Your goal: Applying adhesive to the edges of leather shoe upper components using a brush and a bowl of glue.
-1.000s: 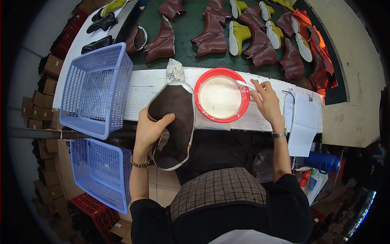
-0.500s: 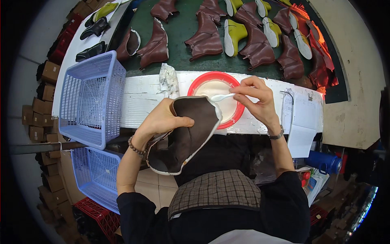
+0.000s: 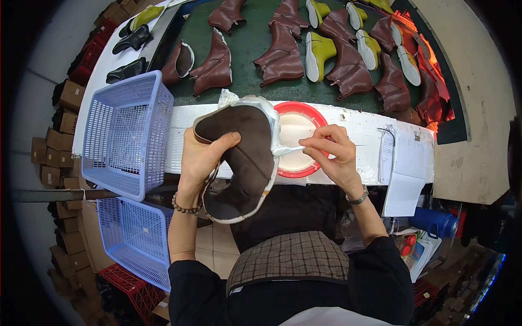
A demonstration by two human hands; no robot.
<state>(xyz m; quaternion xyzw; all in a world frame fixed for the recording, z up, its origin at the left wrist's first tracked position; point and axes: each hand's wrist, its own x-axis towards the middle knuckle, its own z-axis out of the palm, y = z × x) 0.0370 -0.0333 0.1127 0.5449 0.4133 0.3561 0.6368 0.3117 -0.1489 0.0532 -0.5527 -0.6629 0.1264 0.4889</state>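
My left hand [image 3: 202, 157] grips a boot upper [image 3: 246, 142], thumb pressed on its dark brown inner side. White paste lines its edge, thickest along the top and right. Between the fingertips of my right hand [image 3: 336, 155] is a small white applicator [image 3: 287, 150], its coated end touching the upper's right edge; whether it is a brush cannot be made out. Just beyond stands a red basin [image 3: 322, 120] of creamy white liquid, partly hidden by the upper and my right hand.
A blue plastic basket [image 3: 156, 117] stands left on the white bench [image 3: 364, 130], with a second basket [image 3: 136, 228] below. Brown boot uppers [image 3: 212, 65] and yellow-green ones [image 3: 321, 54] lie across the green table. Papers [image 3: 408, 163] and a blue flask [image 3: 435, 221] are at right.
The boot upper has risen and turned, covering part of the basin. My right hand has come down and left, bringing the applicator from over the basin's liquid to the upper's right edge.
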